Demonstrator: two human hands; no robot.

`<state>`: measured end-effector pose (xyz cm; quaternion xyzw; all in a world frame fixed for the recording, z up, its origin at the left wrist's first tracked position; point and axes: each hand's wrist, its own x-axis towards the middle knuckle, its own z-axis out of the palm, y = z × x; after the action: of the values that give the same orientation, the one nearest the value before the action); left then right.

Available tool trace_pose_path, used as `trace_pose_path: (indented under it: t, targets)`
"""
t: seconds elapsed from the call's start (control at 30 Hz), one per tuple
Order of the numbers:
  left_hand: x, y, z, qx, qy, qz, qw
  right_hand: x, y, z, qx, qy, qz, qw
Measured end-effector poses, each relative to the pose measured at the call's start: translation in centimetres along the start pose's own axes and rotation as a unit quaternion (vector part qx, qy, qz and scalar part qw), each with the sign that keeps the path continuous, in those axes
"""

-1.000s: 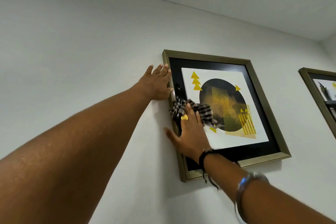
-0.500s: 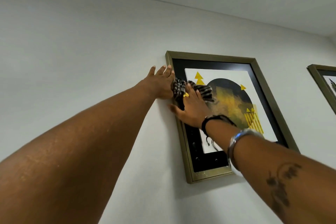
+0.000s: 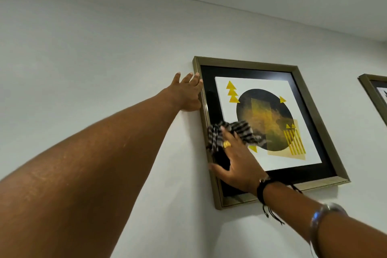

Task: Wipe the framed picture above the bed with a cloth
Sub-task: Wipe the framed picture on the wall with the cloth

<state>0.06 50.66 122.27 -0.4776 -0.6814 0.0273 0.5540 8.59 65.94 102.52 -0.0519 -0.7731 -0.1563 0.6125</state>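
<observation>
Left hand [image 3: 188, 96] at picture [image 3: 270, 111] edge, right hand [image 3: 238, 165] pressing cloth [image 3: 240, 130] — left side

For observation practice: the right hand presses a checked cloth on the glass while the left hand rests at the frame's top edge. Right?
No: the head view shows the left hand at the frame's left edge, not its top. The right hand does press the checked cloth on the glass.

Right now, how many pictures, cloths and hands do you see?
pictures: 2, near picture and far picture, cut off at the right edge
cloth: 1
hands: 2, left hand and right hand
Total: 5
</observation>
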Motion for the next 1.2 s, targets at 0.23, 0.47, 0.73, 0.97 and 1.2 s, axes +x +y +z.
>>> trace_pose_path:
  t: [0.23,0.47,0.73,0.97,1.2]
  targets:
    - [-0.3,0.3,-0.3,-0.010,-0.007,-0.006,1.000,1.1,0.5,-0.3,-0.038,-0.018,-0.051,0.998]
    - [0.0,0.3,-0.3,0.011,-0.005,-0.009,1.000,11.9,0.9,-2.6,-0.019,-0.037,0.042,0.998]
    - [0.1,0.3,0.1,0.013,0.001,-0.014,1.000,14.0,1.5,-2.4,-0.032,-0.047,0.053,0.997]
    - [0.2,-0.3,0.4,-0.040,0.017,0.003,0.999,3.7,-0.2,-0.3,0.007,-0.018,0.041,0.999]
    - [0.1,0.4,1.4,-0.002,0.031,-0.003,1.000,-1.6,-1.3,0.6,-0.013,-0.006,0.002,1.000]
